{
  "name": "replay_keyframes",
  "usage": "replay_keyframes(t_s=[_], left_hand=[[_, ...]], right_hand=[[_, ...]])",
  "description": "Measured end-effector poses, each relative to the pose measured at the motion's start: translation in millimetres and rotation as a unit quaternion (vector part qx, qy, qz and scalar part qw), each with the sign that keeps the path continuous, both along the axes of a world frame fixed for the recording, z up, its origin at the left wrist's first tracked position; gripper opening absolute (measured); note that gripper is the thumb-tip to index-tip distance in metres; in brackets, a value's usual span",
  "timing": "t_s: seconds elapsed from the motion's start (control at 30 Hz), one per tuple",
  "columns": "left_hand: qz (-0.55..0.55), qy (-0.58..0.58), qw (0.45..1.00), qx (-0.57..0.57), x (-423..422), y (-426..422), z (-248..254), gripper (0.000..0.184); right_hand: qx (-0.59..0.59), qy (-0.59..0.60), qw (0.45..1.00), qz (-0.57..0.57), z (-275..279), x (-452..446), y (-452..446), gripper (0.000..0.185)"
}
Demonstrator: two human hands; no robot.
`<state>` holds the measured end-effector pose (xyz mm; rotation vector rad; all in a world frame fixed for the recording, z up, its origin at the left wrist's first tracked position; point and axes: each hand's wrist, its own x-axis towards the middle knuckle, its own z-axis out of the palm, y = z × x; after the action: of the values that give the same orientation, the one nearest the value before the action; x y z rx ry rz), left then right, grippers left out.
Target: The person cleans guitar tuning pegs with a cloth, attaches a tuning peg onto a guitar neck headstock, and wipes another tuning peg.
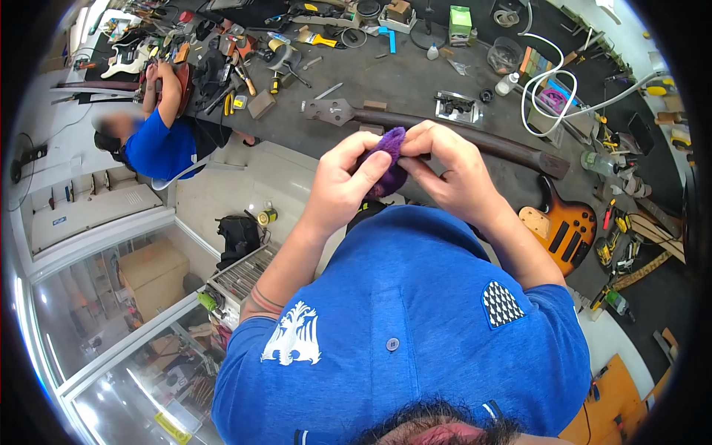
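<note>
Both of my hands hold a fuzzy purple cloth (391, 159) in front of my chest, near the bench edge. My left hand (354, 172) grips its left side, with the thumb pressed across it. The fingers of my right hand (449, 167) pinch its upper right side. Just beyond my hands, a dark guitar neck (475, 136) lies across the bench, its headstock (328, 111) to the left. A sunburst guitar body (567, 230) rests to the right, close to my right forearm.
Tools and a yellow brush (319, 39) crowd the far side of the bench (356, 74). A white hose (545, 81) coils at the right. At the far left, another person (159, 141) in blue works at the bench. A wooden block (261, 104) sits near the edge.
</note>
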<state>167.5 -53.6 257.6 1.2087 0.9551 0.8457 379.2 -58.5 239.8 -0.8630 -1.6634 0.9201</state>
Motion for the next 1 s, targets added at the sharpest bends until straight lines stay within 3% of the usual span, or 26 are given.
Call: replay_keyframes(t_s=[0.2,0.3,0.4,0.43,0.5,0.7,0.8,0.9,1.0], left_hand=[[-0.055,-0.009,0.995,-0.085,-7.3,12.9,0.5,0.012],[-0.05,-0.167,0.973,-0.151,-8.5,11.0,-13.0,0.009],[0.033,-0.254,0.951,-0.175,-3.1,0.5,-10.5,0.012],[0.001,-0.3,0.942,-0.149,-8.8,0.7,-17.0,0.016],[0.003,-0.262,0.959,-0.104,-12.6,-1.5,-16.5,0.016],[0.01,-0.168,0.986,-0.017,-5.1,-12.6,-3.7,0.02],[0.005,-0.124,0.992,-0.034,-10.5,-10.9,-0.5,0.015],[0.028,-0.135,0.987,-0.079,-12.6,-8.9,4.3,0.012],[0.071,-0.152,0.983,-0.079,-15.9,-8.1,-3.0,0.022]], right_hand=[[0.025,-0.052,0.998,0.012,2.8,2.0,0.3,0.021],[-0.007,-0.051,0.999,-0.003,-0.9,5.4,-0.5,0.021],[-0.028,-0.02,0.999,-0.019,2.9,8.9,-2.7,0.02],[-0.065,0.021,0.997,-0.023,2.1,9.7,-4.8,0.019],[-0.134,0.103,0.985,-0.028,-1.3,10.0,-7.2,0.018],[-0.035,0.032,0.999,-0.007,-3.3,2.7,-6.9,0.016],[-0.071,0.029,0.997,0.026,-5.1,-2.8,-11.4,0.014],[-0.265,0.203,0.937,0.101,-14.2,-10.4,-20.6,0.014],[-0.274,0.268,0.918,0.107,-16.0,-18.8,-20.6,0.013]])
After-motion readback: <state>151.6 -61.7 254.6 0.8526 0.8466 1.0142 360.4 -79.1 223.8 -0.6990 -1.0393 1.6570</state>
